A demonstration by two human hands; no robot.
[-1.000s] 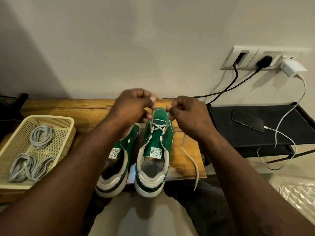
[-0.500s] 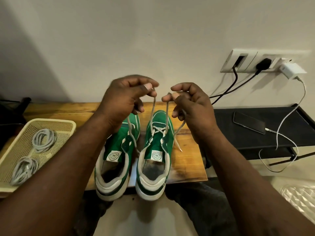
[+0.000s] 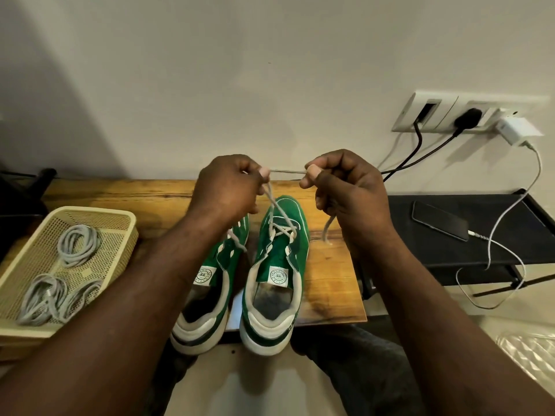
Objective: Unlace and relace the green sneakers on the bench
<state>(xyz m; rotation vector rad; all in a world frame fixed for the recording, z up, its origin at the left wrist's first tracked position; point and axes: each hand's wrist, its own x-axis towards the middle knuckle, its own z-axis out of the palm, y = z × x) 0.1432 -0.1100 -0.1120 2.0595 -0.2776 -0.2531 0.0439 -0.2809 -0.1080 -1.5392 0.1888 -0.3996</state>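
- One wooden bench [image 3: 120, 196] first, broad across the frame, back edge at the wall.
- Pair next, side by side on that bench: left green sneaker [image 3: 224, 257] and right green sneaker [image 3: 298, 244]. Toes at the wall, heels at the near edge, long axes straight away from the body. Crossings on the right one only at the eyelets nearest the toe, upper eyelets bare. Left one half hidden behind the forearm, lacing hard to judge.
- Both hands up, level with each other, hovering over the right sneaker's toe and clear of the shoe.
- Left hand [image 3: 228, 187]: fingers curled in, thumb and forefinger pinching the lace.
- Right hand [image 3: 348, 187]: same tight pinch, other fingers curled round a further stretch of it.
- Grey lace [image 3: 286, 172]: taut and level between the two pinches, crosswise to the shoe's length. From the left pinch, two strands slanting down into the laced eyelets.
- Loose end [image 3: 327, 231]: dangling under the right hand, just off the shoe's right flank.
- Key relation, as a judgement: bare eyelets below the hands and nearer the body, free tip on the right side. Right hand better placed for the next threading, with a drop down and back toward the tongue.
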